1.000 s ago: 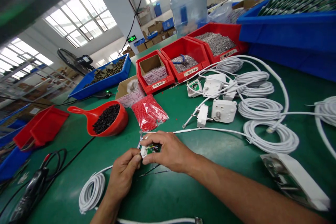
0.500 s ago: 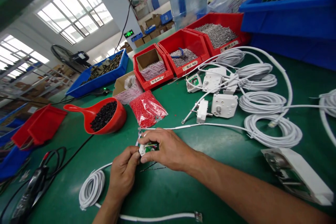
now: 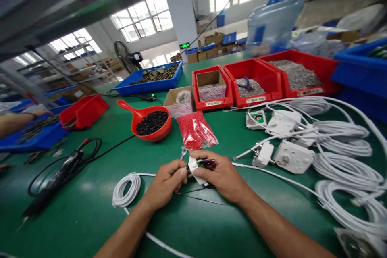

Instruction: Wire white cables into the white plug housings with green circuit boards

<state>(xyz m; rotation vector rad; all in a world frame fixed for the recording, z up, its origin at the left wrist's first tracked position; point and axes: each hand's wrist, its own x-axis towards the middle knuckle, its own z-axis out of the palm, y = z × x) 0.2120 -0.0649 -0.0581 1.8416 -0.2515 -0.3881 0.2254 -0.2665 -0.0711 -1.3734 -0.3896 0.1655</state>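
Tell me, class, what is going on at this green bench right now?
A person works with both bare hands. The right hand and left hand together pinch a small white housing with wires, just above the green table. A red scoop of black parts and a bag of red parts lie beyond.

left hand and right hand together, fingers pinched

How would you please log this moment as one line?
left hand: pinching small white part | right hand: gripping same part | surface: green table
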